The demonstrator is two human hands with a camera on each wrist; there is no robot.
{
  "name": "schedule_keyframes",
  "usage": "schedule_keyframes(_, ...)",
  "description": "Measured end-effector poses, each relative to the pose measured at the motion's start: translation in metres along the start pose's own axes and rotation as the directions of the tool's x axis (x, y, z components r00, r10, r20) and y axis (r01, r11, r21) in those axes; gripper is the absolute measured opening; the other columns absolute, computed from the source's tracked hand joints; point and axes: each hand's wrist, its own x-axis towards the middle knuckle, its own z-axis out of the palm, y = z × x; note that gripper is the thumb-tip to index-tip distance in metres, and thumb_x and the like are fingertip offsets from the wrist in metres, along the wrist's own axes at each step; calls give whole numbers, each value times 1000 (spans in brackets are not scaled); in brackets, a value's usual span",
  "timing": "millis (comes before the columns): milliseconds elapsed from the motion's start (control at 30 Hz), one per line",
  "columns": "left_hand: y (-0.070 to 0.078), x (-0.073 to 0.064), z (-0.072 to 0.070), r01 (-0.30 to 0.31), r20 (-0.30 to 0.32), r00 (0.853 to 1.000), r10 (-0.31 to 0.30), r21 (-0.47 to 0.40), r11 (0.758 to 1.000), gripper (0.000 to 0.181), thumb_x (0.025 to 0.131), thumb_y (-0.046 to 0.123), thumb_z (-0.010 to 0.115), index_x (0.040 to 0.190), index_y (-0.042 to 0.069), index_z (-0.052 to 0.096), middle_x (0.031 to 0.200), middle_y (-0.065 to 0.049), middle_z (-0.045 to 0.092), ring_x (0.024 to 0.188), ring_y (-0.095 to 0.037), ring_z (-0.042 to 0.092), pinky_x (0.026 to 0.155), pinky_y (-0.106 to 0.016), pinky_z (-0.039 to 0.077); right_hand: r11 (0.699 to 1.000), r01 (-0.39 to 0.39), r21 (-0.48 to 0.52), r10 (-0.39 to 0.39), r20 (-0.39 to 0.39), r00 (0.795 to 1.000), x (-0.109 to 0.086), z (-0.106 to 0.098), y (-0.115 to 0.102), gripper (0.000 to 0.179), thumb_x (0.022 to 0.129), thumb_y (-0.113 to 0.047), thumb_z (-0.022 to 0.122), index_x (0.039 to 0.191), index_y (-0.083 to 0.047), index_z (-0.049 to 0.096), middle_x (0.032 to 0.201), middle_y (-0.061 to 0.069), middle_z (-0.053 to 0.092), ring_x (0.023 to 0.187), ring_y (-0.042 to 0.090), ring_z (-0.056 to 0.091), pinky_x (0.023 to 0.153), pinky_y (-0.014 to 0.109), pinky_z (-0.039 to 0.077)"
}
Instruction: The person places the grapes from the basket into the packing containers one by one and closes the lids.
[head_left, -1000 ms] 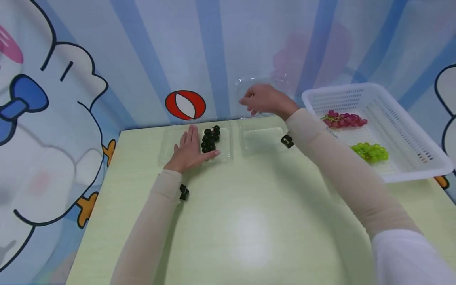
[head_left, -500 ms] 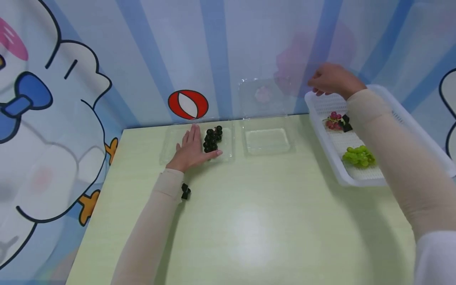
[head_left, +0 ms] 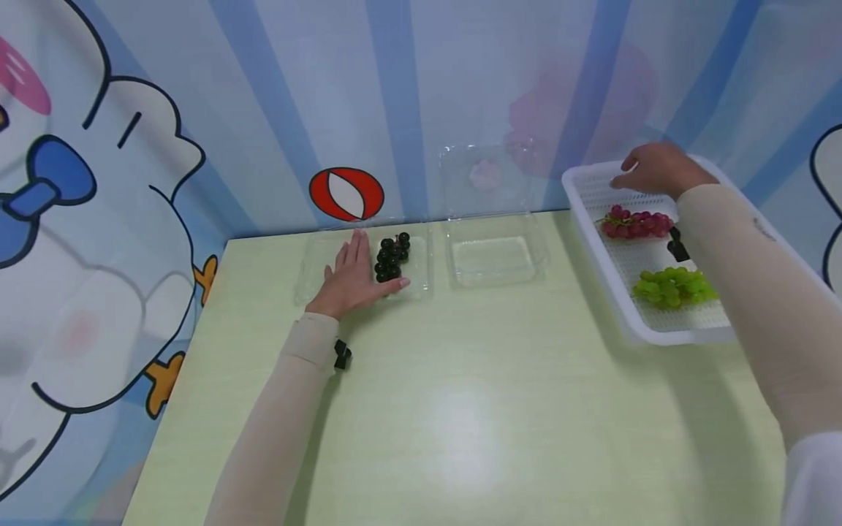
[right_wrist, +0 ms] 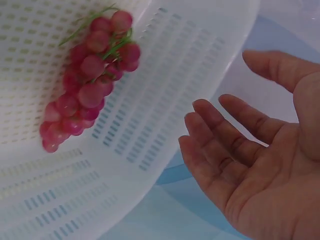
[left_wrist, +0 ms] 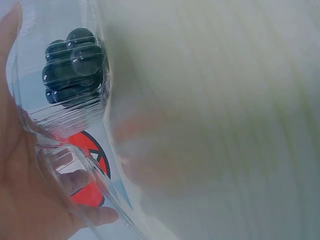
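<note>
My left hand (head_left: 349, 281) rests with straight fingers on a clear plastic box (head_left: 419, 281) near the table's back edge. Beside the fingers, a bunch of black grapes (head_left: 391, 257) sits in that box; the left wrist view shows the grapes (left_wrist: 75, 65) through the clear wall. Over the far side of a white basket (head_left: 608, 292) hovers my right hand (head_left: 661, 168), holding nothing. Its fingers are loosely bent and apart in the right wrist view. Beneath it lies a bunch of red grapes (head_left: 634, 223), with green grapes (head_left: 674, 287) nearer the front.
Another clear box (head_left: 495, 263) stands between the left box and the basket, its lid (head_left: 487, 179) raised against the patterned backdrop (head_left: 454, 73). The pale table (head_left: 460, 409) stretches toward me. My right sleeve (head_left: 743, 292) crosses the basket's right part.
My right hand has moved right, from in front of the middle box's raised lid to above the basket, and lowered slightly in the last half second. The left hand has stayed put.
</note>
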Motion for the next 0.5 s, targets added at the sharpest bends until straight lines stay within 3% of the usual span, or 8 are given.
schedule_keyframes(267, -1, 0, 2, 0, -8, 1000, 0, -19, 1000, 133, 73, 95, 46, 163, 16, -11, 171, -3, -14, 157, -35, -4, 115, -76, 7, 999, -7, -44, 11, 98, 995, 2, 10, 19, 94, 97, -60, 55, 155, 8, 26, 154, 39, 25, 137, 59, 29, 107, 74, 30)
schedule_keyframes(500, 2, -1, 1, 2, -11, 1000, -2, -21, 1000, 132, 74, 94, 47, 162, 18, -14, 171, -3, -13, 157, -35, -4, 115, -76, 8, 998, 26, -64, -19, 111, 994, 6, 22, 32, 101, 93, -60, 64, 156, 7, 23, 155, 39, 24, 138, 59, 28, 105, 76, 30)
